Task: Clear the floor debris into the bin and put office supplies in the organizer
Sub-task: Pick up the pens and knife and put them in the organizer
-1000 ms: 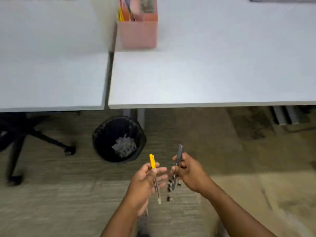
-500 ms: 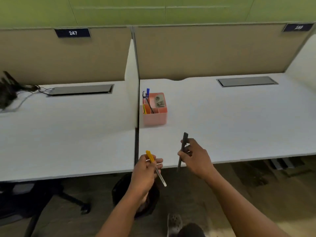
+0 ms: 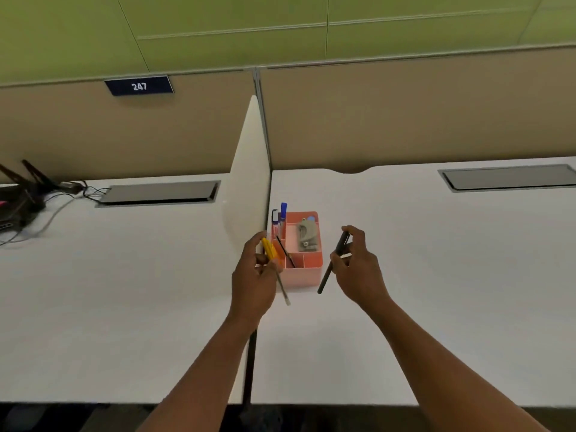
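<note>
Between the hands, a salmon-pink organizer [image 3: 307, 277], plain, with paler pink inside its dividers. In the left hand [image 3: 254, 280], a bright yellow utility knife [image 3: 270, 249] and a thin grey-white stick [image 3: 283, 289]. In the right hand [image 3: 358, 266], a solid black pen [image 3: 332, 265]. Beyond the left hand, standing in the organizer, a blue-capped marker [image 3: 283, 213] and a black-capped one [image 3: 275, 217]; beside them a dull grey tape dispenser [image 3: 307, 235]. Under both hands, plain white desks [image 3: 436, 244]. Farther off, a cream divider [image 3: 249, 169], tan partition panels [image 3: 405, 113], a navy plate [image 3: 139, 86] with white digits 247, and an olive-green wall [image 3: 218, 23]. Far left of the left hand, black cables [image 3: 56, 194].
</note>
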`<action>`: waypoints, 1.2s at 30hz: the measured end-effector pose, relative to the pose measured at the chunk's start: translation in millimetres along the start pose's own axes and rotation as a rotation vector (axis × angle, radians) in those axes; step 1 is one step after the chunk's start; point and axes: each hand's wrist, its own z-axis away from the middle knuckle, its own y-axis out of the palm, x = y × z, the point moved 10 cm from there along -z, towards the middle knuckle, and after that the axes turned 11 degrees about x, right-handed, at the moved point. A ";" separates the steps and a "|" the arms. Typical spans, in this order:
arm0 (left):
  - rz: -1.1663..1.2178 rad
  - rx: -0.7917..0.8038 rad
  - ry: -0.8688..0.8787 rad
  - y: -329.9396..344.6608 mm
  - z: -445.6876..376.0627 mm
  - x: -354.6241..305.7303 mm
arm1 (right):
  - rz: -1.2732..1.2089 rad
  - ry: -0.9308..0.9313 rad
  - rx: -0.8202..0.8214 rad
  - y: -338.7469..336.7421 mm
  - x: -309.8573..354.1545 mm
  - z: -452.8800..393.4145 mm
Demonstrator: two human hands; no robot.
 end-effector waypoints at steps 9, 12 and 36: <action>-0.196 0.033 -0.003 41.1 -100.1 1.4 | 0.001 -0.031 0.025 13.3 -16.1 -95.5; -0.261 0.072 0.012 62.9 -114.5 12.7 | 0.009 -0.040 0.069 28.3 -26.4 -104.8; -0.520 0.218 -0.112 102.2 -101.5 66.3 | 0.140 0.138 0.070 42.0 -70.8 -77.9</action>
